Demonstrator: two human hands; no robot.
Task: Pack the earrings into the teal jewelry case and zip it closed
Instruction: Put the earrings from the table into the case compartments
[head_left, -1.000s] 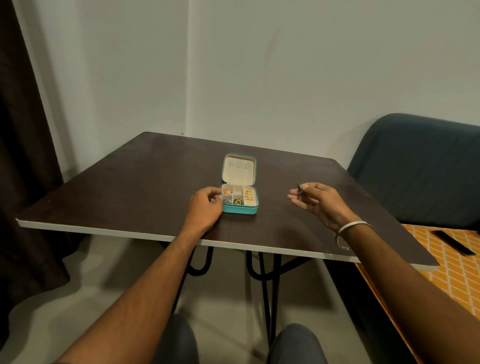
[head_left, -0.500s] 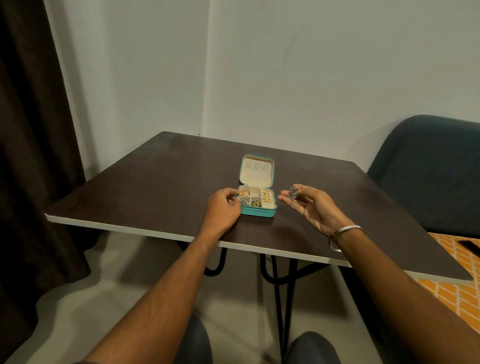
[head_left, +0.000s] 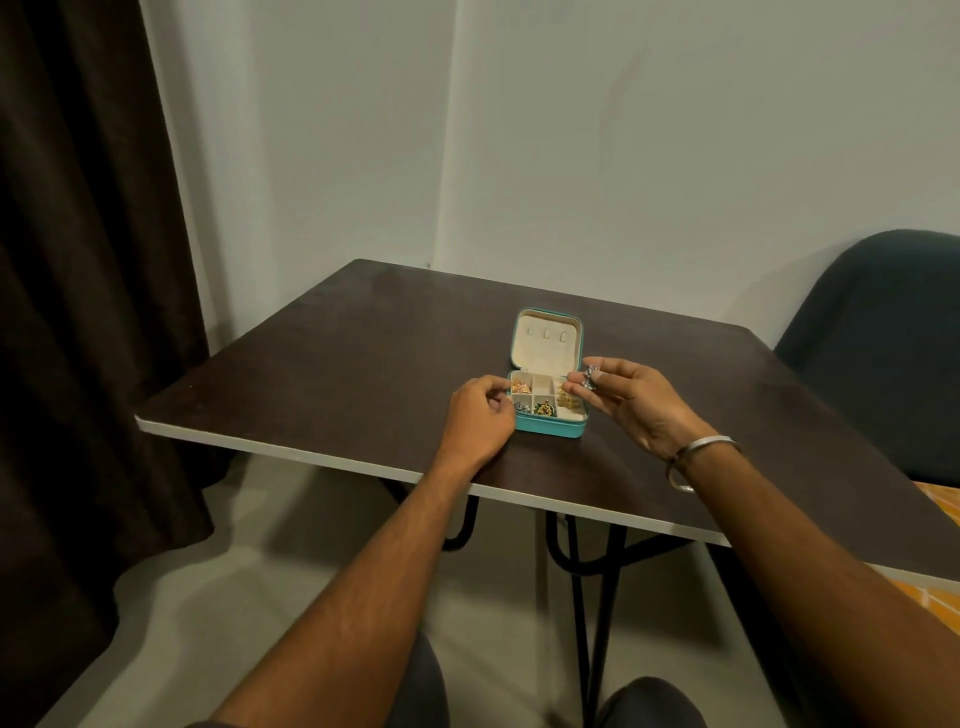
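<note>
The teal jewelry case lies open on the dark table, its cream-lined lid standing up at the back. Several earrings, gold and green ones, sit in its small compartments. My left hand rests against the case's left side, fingers curled on its edge. My right hand hovers over the case's right edge and pinches silver earrings between thumb and fingertips. A metal bangle circles my right wrist.
A dark curtain hangs at the left. A dark upholstered chair stands to the right of the table, with an orange patterned surface below it. The table's near edge is white and rests on black metal legs.
My right hand has carried the silver earrings leftward from the open table to just above the case's right side. My left hand stays at the case. The camera view has shifted left.
</note>
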